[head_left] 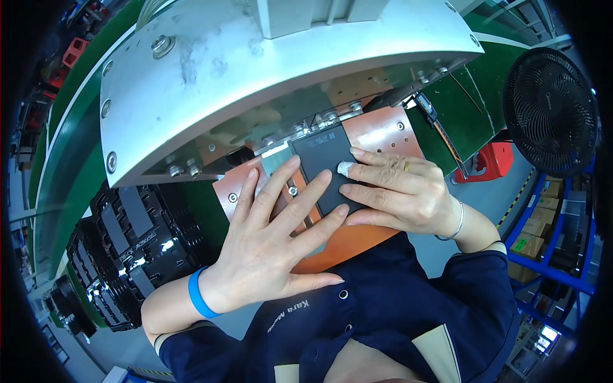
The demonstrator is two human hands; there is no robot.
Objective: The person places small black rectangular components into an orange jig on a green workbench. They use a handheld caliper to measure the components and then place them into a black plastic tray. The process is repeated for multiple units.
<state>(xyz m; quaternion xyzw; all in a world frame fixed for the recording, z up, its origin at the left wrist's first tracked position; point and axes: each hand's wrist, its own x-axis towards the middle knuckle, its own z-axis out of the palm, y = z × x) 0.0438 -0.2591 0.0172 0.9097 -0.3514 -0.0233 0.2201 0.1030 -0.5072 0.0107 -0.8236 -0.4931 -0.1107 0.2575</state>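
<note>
A flat black rectangular plate (322, 153) lies on a copper-coloured fixture (383, 131), its far end against a row of small metal parts under the press-like machine. My left hand (271, 236) is open, its fingers spread over the fixture. Some of its fingertips touch the plate's left edge and near end. From the right, my right hand (402, 195) is closed on the plate's right edge, fingertips on its upper face and thumb by the near corner. One fingertip of that hand has a white wrap. A pale strip and a screw (293, 191) show beside the plate.
A large silver machine head (274, 70) overhangs the fixture. Stacked black plastic trays (137, 236) stand at left. To the right are a caliper-like tool (440, 131) on the green bench, a black fan (550, 112), a red container (488, 163) and a blue shelf (552, 274) with boxes.
</note>
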